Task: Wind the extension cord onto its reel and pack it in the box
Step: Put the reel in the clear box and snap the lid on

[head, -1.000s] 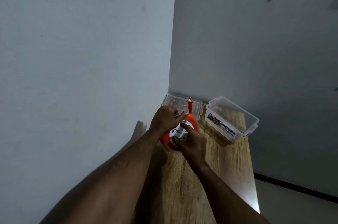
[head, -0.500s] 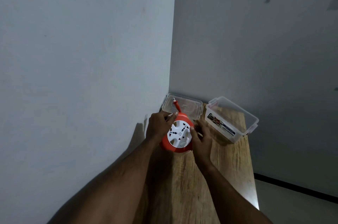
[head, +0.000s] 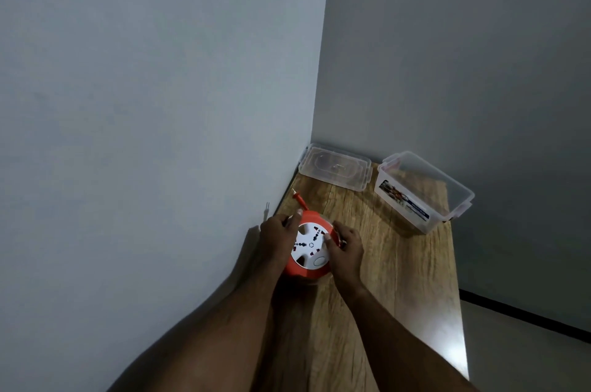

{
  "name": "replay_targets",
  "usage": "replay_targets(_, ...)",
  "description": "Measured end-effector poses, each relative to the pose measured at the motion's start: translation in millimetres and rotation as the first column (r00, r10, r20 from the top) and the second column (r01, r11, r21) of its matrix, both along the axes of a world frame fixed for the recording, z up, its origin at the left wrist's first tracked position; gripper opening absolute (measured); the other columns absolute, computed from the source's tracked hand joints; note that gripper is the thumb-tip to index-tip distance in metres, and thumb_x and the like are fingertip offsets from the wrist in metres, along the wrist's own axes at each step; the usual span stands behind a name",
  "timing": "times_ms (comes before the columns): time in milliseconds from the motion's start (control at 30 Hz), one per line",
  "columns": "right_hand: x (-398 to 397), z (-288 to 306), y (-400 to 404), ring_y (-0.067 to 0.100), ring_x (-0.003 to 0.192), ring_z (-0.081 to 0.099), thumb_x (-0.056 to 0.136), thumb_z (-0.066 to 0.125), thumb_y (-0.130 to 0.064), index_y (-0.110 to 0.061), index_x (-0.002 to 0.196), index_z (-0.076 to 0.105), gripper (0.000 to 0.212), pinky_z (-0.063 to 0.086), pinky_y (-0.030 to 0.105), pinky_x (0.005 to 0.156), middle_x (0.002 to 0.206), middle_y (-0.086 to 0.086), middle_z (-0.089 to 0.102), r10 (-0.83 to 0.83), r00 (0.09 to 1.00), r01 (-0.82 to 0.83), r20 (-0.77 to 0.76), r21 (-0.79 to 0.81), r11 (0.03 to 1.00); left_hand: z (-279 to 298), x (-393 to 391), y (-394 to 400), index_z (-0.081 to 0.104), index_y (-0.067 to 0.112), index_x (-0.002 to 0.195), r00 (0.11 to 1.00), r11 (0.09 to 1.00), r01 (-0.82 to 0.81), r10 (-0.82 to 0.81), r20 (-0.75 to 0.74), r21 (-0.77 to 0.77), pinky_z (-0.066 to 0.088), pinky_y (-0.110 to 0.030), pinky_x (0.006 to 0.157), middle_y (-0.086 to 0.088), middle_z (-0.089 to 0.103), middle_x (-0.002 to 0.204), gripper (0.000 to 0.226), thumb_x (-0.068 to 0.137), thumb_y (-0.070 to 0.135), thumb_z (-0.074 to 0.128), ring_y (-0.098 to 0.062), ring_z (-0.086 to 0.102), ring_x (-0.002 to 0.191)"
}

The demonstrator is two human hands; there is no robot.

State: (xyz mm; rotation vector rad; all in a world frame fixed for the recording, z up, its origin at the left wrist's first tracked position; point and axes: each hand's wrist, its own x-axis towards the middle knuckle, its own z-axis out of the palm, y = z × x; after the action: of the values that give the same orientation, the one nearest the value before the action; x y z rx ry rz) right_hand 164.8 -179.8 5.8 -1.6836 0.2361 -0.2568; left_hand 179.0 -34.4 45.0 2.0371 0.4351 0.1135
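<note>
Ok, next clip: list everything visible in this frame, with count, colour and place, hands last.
extension cord reel: one, orange with a white socket face, on the table near the left wall, held between both hands
plug: one, orange, sticking out from the reel's far side
box: one, clear plastic with a label, open, far right of the table
lid: one, clear, lying flat in the far corner
table: one, wood grain
left hand: on the reel's left side
right hand: on the reel's right side
</note>
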Motion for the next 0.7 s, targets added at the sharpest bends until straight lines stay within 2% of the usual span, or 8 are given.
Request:
replay_targets(100, -7.5, -16.2, 3.3, 0.018, 0.111, 0.059, 0.092, 0.069, -0.005, -0.006, 0.135, 0.062, 0.043, 0.050, 0.011, 0.075, 0.119, 0.007, 0.056, 0.002, 0.999, -0.004, -0.052, -0.028, 1.000, -8.0, -13.6, 2.3, 0.075, 0.015, 0.093, 0.999, 0.999, 0.007, -0.005, -0.042, 0.047, 0.040, -0.015, 0.051, -0.002, 0.076, 0.086, 0.045, 0.098, 0.054, 0.055, 0.000, 0.060, 0.061)
replay_targets(167, -13.1, -26.2, 6.1, 0.021, 0.112, 0.059, 0.092, 0.070, -0.005, -0.005, 0.134, 0.062, 0.043, 0.047, 0.013, 0.080, 0.119, 0.008, 0.056, 0.003, 0.996, -0.008, -0.090, -0.056, 0.998, -12.4, -23.2, 7.5, 0.073, 0.019, 0.092, 0.996, 0.985, 0.029, -0.014, -0.087, 0.169, 0.036, -0.015, 0.051, 0.006, 0.072, 0.081, 0.045, 0.098, 0.057, 0.051, 0.002, 0.054, 0.059)
replay_targets(267, -22.3, -37.4, 10.2, 0.022, 0.112, 0.058, 0.092, 0.070, -0.007, -0.002, 0.134, 0.062, 0.043, 0.040, 0.006, 0.079, 0.118, 0.009, 0.055, -0.011, 0.991, -0.007, -0.135, -0.134, 0.991, -25.6, -32.7, 15.0, 0.074, 0.020, 0.092, 0.995, 0.965, 0.037, -0.011, -0.098, 0.260, 0.055, -0.025, 0.067, 0.005, 0.075, 0.086, 0.052, 0.094, 0.065, 0.048, -0.008, 0.064, 0.070)
replay_targets(300, -24.1, -41.4, 11.4, 0.022, 0.112, 0.057, 0.093, 0.070, -0.007, -0.001, 0.134, 0.062, 0.042, 0.038, 0.003, 0.078, 0.118, 0.011, 0.056, -0.020, 0.989, -0.005, -0.147, -0.164, 0.987, -29.5, -34.3, 16.0, 0.075, 0.021, 0.096, 0.996, 0.967, 0.037, -0.014, -0.091, 0.251, 0.058, -0.031, 0.075, 0.002, 0.076, 0.090, 0.050, 0.094, 0.064, 0.050, -0.012, 0.068, 0.076)
replay_targets(367, -28.6, -47.0, 14.9, 0.022, 0.112, 0.056, 0.093, 0.069, -0.008, 0.000, 0.134, 0.062, 0.043, 0.036, 0.002, 0.077, 0.120, 0.014, 0.056, -0.021, 0.986, -0.013, -0.167, -0.198, 0.980, -34.2, -39.5, 17.1, 0.076, 0.021, 0.100, 0.996, 0.967, 0.032, -0.010, -0.089, 0.251, 0.057, -0.031, 0.079, 0.000, 0.077, 0.094, 0.044, 0.095, 0.058, 0.054, -0.016, 0.071, 0.082)
replay_targets(467, -34.6, -50.1, 23.3, 0.022, 0.109, 0.056, 0.092, 0.070, -0.008, -0.001, 0.134, 0.062, 0.043, 0.040, 0.011, 0.080, 0.117, 0.012, 0.055, -0.012, 0.983, -0.028, -0.186, -0.211, 0.977, -41.0, -44.9, 22.5, 0.080, 0.018, 0.101, 0.997, 0.962, 0.018, 0.004, -0.076, 0.274, 0.052, -0.025, 0.073, -0.003, 0.078, 0.094, 0.042, 0.096, 0.053, 0.057, -0.019, 0.072, 0.083)
replay_targets(633, -40.6, -55.1, 36.6, 0.024, 0.108, 0.056, 0.092, 0.069, -0.011, -0.008, 0.135, 0.064, 0.043, 0.049, 0.030, 0.089, 0.113, 0.008, 0.055, 0.004, 0.982, -0.059, -0.187, -0.288, 0.956, -45.6, -51.0, 27.3, 0.079, 0.004, 0.096, 0.997, 0.985, -0.032, 0.043, -0.062, 0.167, 0.032, -0.009, 0.054, -0.012, 0.077, 0.088, 0.036, 0.099, 0.035, 0.062, -0.012, 0.061, 0.071)
replay_targets(700, -46.6, -49.1, 42.7, 0.024, 0.109, 0.056, 0.093, 0.068, -0.014, -0.010, 0.137, 0.062, 0.045, 0.053, 0.039, 0.094, 0.112, 0.005, 0.053, -0.003, 0.978, -0.061, -0.209, -0.301, 0.952, -39.7, -57.1, 31.3, 0.079, 0.002, 0.091, 0.997, 0.985, -0.040, 0.051, -0.062, 0.166, 0.035, -0.012, 0.054, -0.012, 0.077, 0.084, 0.037, 0.099, 0.034, 0.063, -0.012, 0.061, 0.067)
